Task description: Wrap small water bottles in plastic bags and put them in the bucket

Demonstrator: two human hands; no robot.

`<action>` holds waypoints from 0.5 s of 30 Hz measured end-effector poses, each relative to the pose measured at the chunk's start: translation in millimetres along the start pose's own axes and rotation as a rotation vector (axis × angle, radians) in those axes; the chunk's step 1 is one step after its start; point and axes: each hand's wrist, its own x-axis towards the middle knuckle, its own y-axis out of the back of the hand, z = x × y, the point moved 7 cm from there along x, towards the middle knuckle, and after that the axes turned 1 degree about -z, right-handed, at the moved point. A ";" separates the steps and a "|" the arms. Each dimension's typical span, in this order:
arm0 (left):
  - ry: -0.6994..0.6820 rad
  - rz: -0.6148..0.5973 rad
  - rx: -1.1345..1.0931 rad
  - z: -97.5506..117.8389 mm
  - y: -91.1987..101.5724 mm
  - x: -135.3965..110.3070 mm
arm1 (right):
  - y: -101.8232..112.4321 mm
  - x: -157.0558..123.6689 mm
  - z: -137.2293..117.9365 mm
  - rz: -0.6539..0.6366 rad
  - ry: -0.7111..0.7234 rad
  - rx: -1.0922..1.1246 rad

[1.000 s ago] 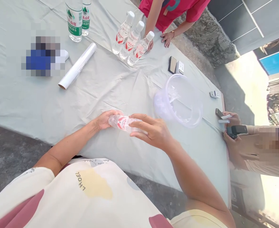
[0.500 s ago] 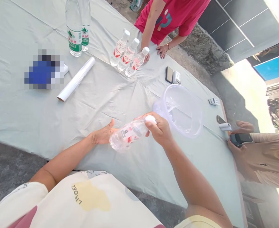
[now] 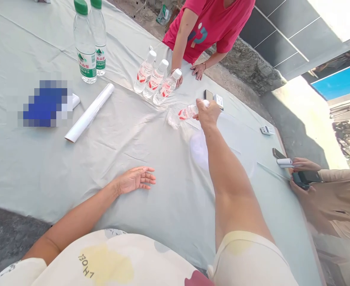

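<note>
My right hand [image 3: 208,113] reaches far across the table, its fingers wrapped round the white-capped neck end of a small clear water bottle [image 3: 187,114] with a red and white label. The bottle is tilted, its base pointing left near a row of three similar upright bottles [image 3: 154,81]. Below my right forearm is a translucent plastic basin [image 3: 199,149], partly hidden by the arm. My left hand [image 3: 136,179] rests palm up by the near part of the pale tablecloth [image 3: 169,214], fingers apart and holding nothing.
Two tall green-capped bottles [image 3: 85,59] stand at the back left, beside a white roll [image 3: 89,113] and a blurred blue object [image 3: 45,104]. A phone [image 3: 208,95] and white box [image 3: 218,101] lie beyond the basin. A person in a red shirt [image 3: 206,31] and another in tan [image 3: 338,198] are at the edges.
My right hand has carried the bottle from in front of me, over the basin, toward the three upright bottles. My left hand has come away from the bottle's base.
</note>
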 end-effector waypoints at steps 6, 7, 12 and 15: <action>0.002 -0.005 -0.001 1.4 1.9 1.4 | -41.2 19.7 -18.2 -0.135 -0.008 -0.024; 0.002 -0.005 0.000 1.5 1.8 1.6 | -42.8 18.8 -19.2 -0.166 -0.017 -0.015; 0.009 -0.010 0.003 2.0 1.3 1.3 | -20.1 1.5 -21.6 -0.276 -0.047 0.006; 0.002 -0.020 0.009 3.6 1.2 0.8 | 25.3 -4.9 -21.6 -0.169 0.029 -0.052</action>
